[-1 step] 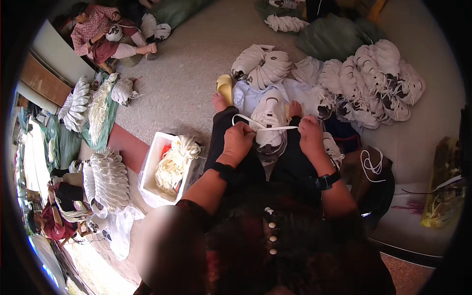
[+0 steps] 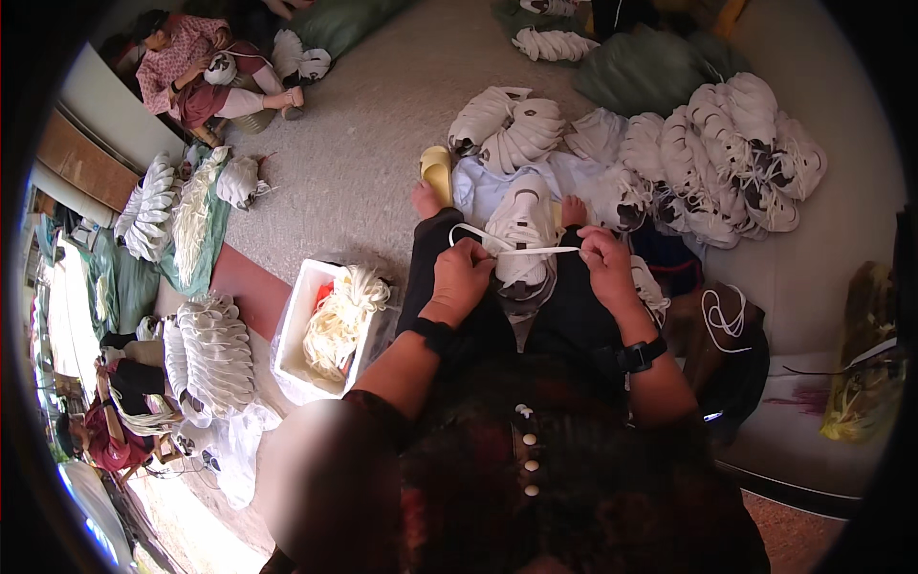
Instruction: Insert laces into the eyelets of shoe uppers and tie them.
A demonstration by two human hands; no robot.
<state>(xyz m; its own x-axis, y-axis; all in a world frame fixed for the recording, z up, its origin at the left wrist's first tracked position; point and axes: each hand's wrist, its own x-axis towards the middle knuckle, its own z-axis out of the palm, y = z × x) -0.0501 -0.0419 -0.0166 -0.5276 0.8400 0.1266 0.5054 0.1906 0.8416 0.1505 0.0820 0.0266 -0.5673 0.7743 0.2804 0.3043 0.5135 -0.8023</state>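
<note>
Between my knees a white sneaker [image 2: 522,215] with dark parts rests upright, its toe pointing away from me. A white shoelace [image 2: 538,251] stretches taut across in front of it, looping up at its left. My left hand [image 2: 463,280] pinches the lace at the left, close to the shoe's heel. At the right, my right hand [image 2: 608,265] pinches the other end with fingertips together. Whether the lace passes through the shoe's eyelets is too small to tell.
A white foam box [image 2: 288,356] of pale laces stands at my left. White sneakers [image 2: 712,172] are heaped at the right, more rows [image 2: 523,129] lie ahead. A yellow slipper [image 2: 437,172] is by my left foot. Co-workers [image 2: 186,72] sit at the left.
My right hand has shifted very slightly, with the lace still held taut between both hands. Otherwise the two frames look nearly the same.
</note>
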